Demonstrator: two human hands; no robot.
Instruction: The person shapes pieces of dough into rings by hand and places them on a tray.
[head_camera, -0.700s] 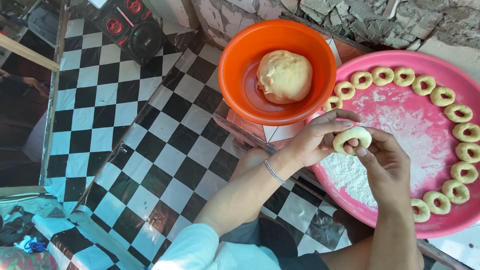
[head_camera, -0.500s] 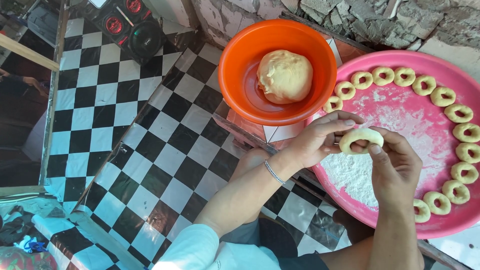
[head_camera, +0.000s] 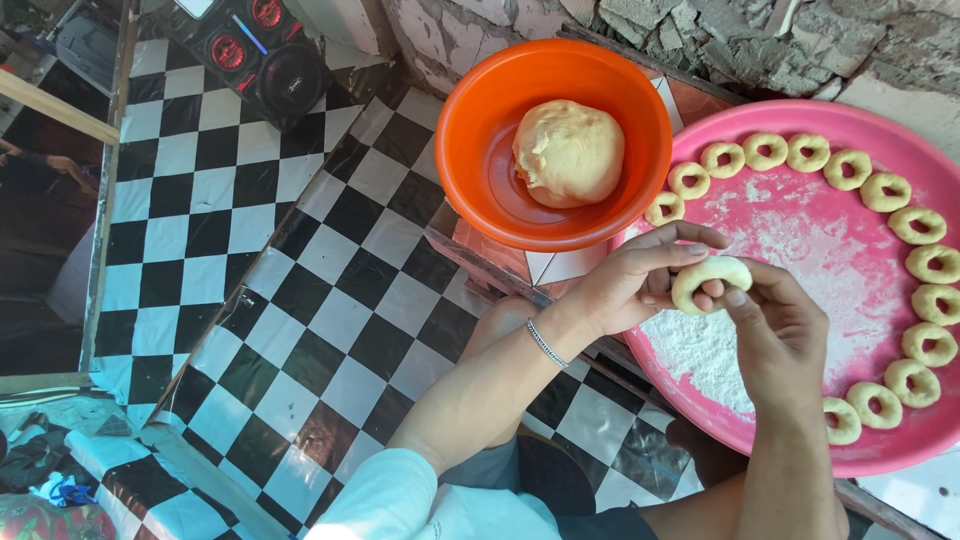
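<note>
We pinch one pale dough ring (head_camera: 710, 281) in both hands' fingers (head_camera: 690, 252) over the ring-lined round pink plastic tray (head_camera: 830, 120), a large dough lump (head_camera: 568, 152) left in the orange bowl (head_camera: 470, 170)

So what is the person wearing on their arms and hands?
Both hands are bare, with no gloves or rings that I can see. The left hand has a thin silver-coloured chain bracelet round its wrist, and further up that arm there is a white sleeve. The right hand and its forearm have nothing on them as far as the picture shows.
</note>
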